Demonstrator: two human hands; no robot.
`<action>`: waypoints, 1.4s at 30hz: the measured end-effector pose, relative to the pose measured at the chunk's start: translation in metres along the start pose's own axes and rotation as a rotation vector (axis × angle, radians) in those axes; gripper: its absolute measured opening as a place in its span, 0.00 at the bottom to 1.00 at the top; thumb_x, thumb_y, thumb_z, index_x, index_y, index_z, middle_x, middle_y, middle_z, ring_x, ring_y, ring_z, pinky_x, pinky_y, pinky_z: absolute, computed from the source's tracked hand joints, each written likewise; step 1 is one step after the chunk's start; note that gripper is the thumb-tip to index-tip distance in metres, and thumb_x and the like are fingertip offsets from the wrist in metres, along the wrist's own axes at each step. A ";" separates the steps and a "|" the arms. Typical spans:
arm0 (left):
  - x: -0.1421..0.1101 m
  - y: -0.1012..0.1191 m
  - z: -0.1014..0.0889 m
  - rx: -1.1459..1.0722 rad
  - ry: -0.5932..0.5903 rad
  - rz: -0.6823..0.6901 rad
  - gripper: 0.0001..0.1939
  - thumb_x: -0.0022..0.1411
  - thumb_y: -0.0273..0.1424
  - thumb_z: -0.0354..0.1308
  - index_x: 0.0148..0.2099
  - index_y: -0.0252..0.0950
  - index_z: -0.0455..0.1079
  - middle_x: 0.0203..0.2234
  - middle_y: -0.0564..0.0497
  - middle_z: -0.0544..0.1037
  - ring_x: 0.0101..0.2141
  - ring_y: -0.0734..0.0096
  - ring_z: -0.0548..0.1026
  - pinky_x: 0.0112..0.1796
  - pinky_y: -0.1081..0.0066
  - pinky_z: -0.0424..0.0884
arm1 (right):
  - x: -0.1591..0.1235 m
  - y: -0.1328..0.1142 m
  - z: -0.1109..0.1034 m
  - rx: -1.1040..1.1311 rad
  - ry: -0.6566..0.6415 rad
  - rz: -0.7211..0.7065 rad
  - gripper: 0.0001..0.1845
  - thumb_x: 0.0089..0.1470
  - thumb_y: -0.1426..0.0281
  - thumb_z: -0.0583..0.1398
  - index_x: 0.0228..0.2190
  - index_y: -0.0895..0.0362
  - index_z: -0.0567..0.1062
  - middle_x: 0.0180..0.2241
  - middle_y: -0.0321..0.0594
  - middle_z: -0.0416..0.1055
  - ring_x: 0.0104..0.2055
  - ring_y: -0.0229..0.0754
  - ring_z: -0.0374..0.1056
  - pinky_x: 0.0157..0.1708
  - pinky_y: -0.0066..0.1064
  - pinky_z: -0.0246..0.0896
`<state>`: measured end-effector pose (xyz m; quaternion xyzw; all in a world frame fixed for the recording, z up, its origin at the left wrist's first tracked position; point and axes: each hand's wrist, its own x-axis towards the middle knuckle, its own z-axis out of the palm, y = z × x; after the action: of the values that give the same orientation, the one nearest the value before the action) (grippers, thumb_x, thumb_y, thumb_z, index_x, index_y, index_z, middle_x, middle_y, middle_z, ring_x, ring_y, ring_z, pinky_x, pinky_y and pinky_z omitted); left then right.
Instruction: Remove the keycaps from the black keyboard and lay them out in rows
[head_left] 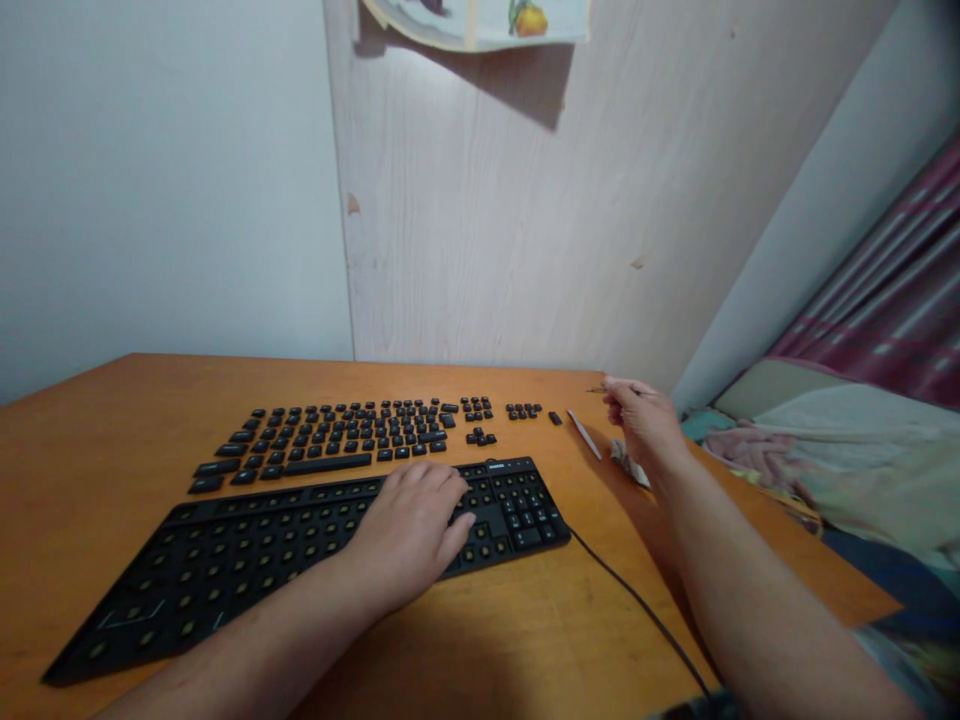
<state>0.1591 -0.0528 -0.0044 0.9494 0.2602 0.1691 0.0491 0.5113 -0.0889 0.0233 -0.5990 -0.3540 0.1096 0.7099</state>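
A black keyboard (300, 530) lies at a slant on the desk, most of its keycaps off and the bare switch seats showing. Keycaps remain on part of its number pad (527, 515). My left hand (416, 525) rests flat across the right middle of the keyboard, fingers stretched out, thumb apart. Raised over the desk's far right, my right hand (637, 415) pinches a small thin wire-like tool (595, 389) that points left; its exact kind is too small to make out. Behind the keyboard, loose black keycaps (352, 435) lie laid out in keyboard order.
A thin white stick (584, 434) and a crumpled whitish cloth or tissue (628, 464) lie by my right hand. The keyboard's cable (637, 600) runs toward the front edge of the wooden desk (495, 650). Bedding (862, 470) is on the right; a wall stands behind.
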 end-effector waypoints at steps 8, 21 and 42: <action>0.001 0.000 -0.001 -0.004 0.006 0.011 0.11 0.66 0.36 0.51 0.45 0.38 0.70 0.43 0.46 0.74 0.46 0.56 0.68 0.49 0.57 0.64 | -0.013 -0.020 0.003 0.032 -0.187 0.117 0.18 0.41 0.60 0.70 0.27 0.56 0.71 0.21 0.31 0.66 0.19 0.30 0.56 0.17 0.23 0.49; 0.002 0.001 -0.004 0.009 0.005 0.009 0.10 0.66 0.37 0.52 0.44 0.38 0.69 0.40 0.46 0.73 0.45 0.57 0.68 0.47 0.58 0.65 | -0.020 -0.037 0.004 0.172 -0.313 0.192 0.21 0.36 0.66 0.74 0.33 0.57 0.74 0.25 0.33 0.70 0.23 0.31 0.63 0.21 0.22 0.60; 0.000 -0.003 0.003 -0.010 0.006 0.010 0.12 0.67 0.37 0.50 0.47 0.38 0.70 0.44 0.45 0.74 0.47 0.56 0.68 0.50 0.57 0.64 | -0.040 -0.050 0.007 -0.040 -0.530 0.057 0.19 0.49 0.56 0.68 0.34 0.58 0.73 0.32 0.43 0.76 0.32 0.40 0.71 0.30 0.30 0.64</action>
<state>0.1581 -0.0502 -0.0076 0.9499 0.2547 0.1734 0.0521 0.4648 -0.1198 0.0548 -0.5730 -0.5125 0.2754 0.5772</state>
